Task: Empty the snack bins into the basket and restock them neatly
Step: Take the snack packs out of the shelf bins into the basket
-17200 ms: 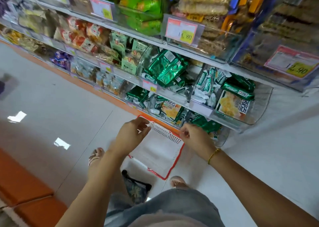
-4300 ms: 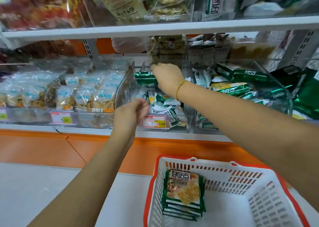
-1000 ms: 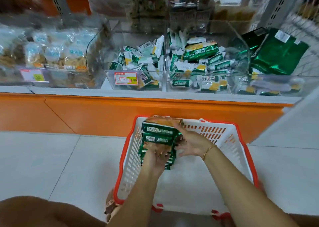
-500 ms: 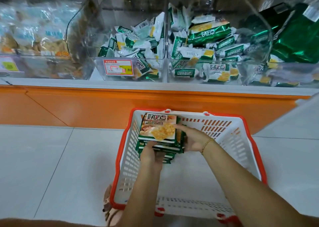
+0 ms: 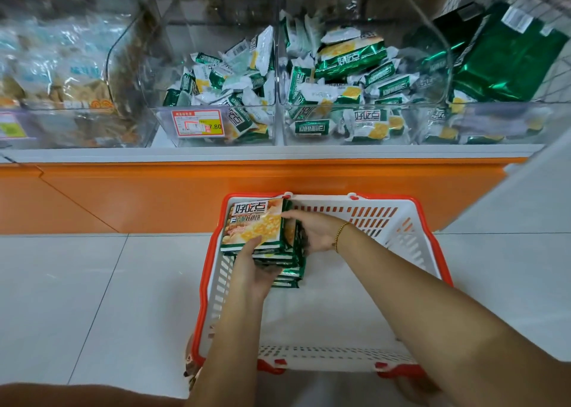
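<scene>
A white basket with an orange rim stands on the floor below the shelf. Inside its far left corner lies a stack of green-and-yellow snack packs. My left hand grips the near edge of the stack, fingers curled under it and thumb on the top pack. My right hand holds the stack's right side with fingers wrapped round the packs. On the shelf, two clear bins hold jumbled small green-and-white snack packets.
A clear bin of pale blue bags stands at the left and a bin with large dark green bags at the right. An orange shelf base runs above the white tiled floor. My knee shows at bottom left.
The stack, tilted on edge a second ago, now lies flat, face up, in the basket's far left corner. Both hands stay on it. The view has moved closer to the shelf.
</scene>
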`<state>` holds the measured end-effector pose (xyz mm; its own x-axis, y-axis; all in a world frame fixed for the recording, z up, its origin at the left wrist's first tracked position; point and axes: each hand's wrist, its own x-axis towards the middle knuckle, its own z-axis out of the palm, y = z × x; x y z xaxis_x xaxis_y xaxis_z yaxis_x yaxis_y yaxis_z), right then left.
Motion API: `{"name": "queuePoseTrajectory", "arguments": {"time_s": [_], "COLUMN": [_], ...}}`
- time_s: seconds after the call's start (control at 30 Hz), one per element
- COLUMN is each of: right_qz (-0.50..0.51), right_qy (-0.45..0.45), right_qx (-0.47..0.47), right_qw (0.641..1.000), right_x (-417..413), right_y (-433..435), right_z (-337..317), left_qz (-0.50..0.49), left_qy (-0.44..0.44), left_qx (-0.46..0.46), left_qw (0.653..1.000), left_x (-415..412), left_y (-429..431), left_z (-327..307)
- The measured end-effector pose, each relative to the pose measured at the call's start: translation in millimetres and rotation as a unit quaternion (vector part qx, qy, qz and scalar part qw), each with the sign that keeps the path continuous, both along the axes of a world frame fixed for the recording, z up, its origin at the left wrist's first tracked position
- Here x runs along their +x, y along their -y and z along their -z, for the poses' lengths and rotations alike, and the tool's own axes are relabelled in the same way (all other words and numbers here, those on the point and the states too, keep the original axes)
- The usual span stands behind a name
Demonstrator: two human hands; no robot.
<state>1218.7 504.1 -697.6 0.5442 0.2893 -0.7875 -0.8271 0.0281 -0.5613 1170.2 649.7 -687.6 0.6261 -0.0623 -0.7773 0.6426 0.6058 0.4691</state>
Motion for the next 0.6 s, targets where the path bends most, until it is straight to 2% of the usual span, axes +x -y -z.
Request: {"name": "queuePoseTrajectory", "arguments": {"time_s": [0.1, 0.27, 0.47, 0.6], "right_qz": [-0.047, -0.047, -0.027, -0.029], "right_qy": [0.001, 0.014, 0.051, 0.113], "right_qx": [-0.065, -0.11, -0.208, -0.27], "right_qw": [0.997, 0.993, 0.976, 0.956], "right_x": [-4.9, -11.3, -11.1, -9.0], "right_y": [11.0, 6.8, -17.3, -26.1], "right_z": [-23.2, -28.6, -2.8, 0.7], "left_qz": [0.034, 0.044, 0.079, 0.088], "left_qy": [0.0, 0.043, 0.045, 0.043], "left_qx": [0.034, 0.114, 0.124, 0.149], "left_qw": [0.999, 0.992, 0.988, 0.984], "left_x": [0.7, 0.9, -6.1, -8.1], "left_y": [11.4, 17.1, 13.2, 11.5], "left_z": [-12.7, -34.7, -37.3, -30.2]}}
